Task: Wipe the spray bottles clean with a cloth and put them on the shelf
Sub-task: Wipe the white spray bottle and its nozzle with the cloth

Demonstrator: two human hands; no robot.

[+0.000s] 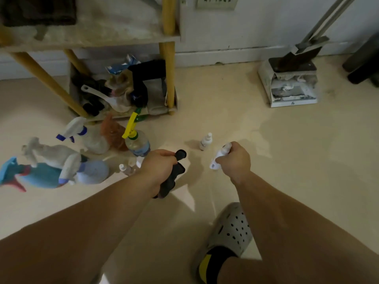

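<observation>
My left hand grips a dark cloth that hangs down from the fist. My right hand holds a small white spray bottle, tilted, above the floor. Another small white bottle stands upright on the floor just beyond it. To the left lie several spray bottles: a clear one with a yellow trigger, a white one with a blue nozzle, a blue one and a pale one. The wooden shelf rises at the upper left.
The shelf's bottom level holds a heap of rags, a white ladle and dark items. A dustpan with broom stands against the wall at right. A grey clog on my foot is below my right arm.
</observation>
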